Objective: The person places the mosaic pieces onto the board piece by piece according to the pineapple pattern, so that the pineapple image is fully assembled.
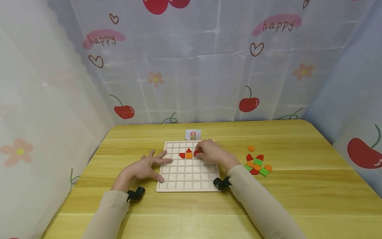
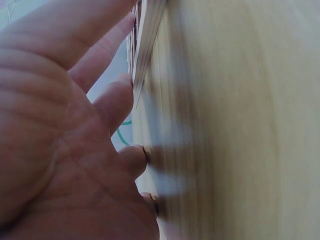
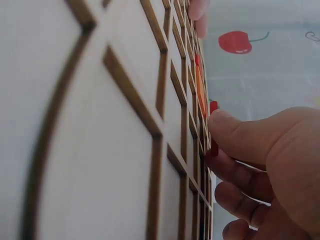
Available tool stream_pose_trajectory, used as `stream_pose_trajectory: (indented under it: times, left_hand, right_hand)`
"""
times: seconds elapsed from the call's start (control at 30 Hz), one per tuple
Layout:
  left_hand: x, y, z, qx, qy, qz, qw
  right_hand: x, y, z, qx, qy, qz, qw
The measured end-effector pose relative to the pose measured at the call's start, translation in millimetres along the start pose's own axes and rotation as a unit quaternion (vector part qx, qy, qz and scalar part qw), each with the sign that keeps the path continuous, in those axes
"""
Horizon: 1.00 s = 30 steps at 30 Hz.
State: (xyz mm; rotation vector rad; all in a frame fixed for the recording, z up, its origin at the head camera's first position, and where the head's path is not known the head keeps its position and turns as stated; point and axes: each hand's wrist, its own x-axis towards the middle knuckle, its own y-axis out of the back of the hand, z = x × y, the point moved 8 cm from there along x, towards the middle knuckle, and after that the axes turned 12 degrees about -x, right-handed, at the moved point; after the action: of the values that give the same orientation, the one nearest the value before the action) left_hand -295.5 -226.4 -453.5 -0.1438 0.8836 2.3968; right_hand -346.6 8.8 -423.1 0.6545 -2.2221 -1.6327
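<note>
Right hand (image 1: 212, 152), the nearer one, pinches one small flat red piece (image 1: 195, 153) just right of the orange square tile (image 1: 189, 156) on the pale wooden grid board (image 1: 188, 185). I can't tell its long axis. Left hand (image 1: 146, 168) is spread wide, touching the board's left side. I count one square, one red triangle (image 1: 189, 150), one red quarter-circle (image 1: 182, 155) there; right, on the worktop (image 1: 298, 199), four round orange pieces (image 1: 268, 168), three squarish green pieces (image 1: 264, 171), three curved red pieces (image 1: 249, 158).
</note>
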Motion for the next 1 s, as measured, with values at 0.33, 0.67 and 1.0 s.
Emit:
stream_pose_trajectory:
  times: [0.33, 0.67, 1.0]
  left_hand:
    - [0.1, 0.1, 0.3, 0.004, -0.002, 0.000, 1.0000]
    - [0.5, -0.1, -0.4, 0.005, 0.000, 0.001, 1.0000]
    - [-0.1, -0.1, 0.9, 0.004, -0.002, 0.001, 1.0000]
  right_hand:
    - [0.9, -2.2, -6.3, -0.019, 0.027, 0.015, 0.9994]
    - [0.3, 0.1, -6.5, -0.017, 0.029, 0.021, 0.9992]
    - [1.2, -3.7, -4.6, -0.003, 0.021, 0.030, 0.9993]
